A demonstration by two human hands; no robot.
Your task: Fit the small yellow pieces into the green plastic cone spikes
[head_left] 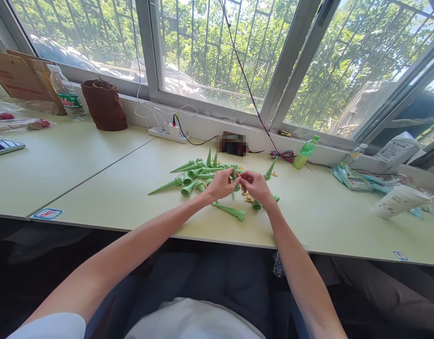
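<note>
My left hand [222, 184] is closed on a green plastic watering spike [234, 175], held upright above the table. Against it, my right hand [255, 185] has its fingers pinched together at the spike's side; whatever they grip is hidden. Around and behind both hands lies a loose pile of green spikes [188, 175], some on their sides and a few standing on their caps. One loose spike [231, 212] rests in front of the left hand. Small yellowish valve pieces [248, 197] are scattered beneath the right hand. Another spike [271, 168] stands tilted beyond the right wrist.
Along the window sit a power strip [167, 133], a pixelated dark device [233, 143], a cable bundle [282, 155] and a green bottle [306, 152]. A brown bag [104, 104] and water bottle [66, 94] stand left. A white cup [400, 201] lies tilted right.
</note>
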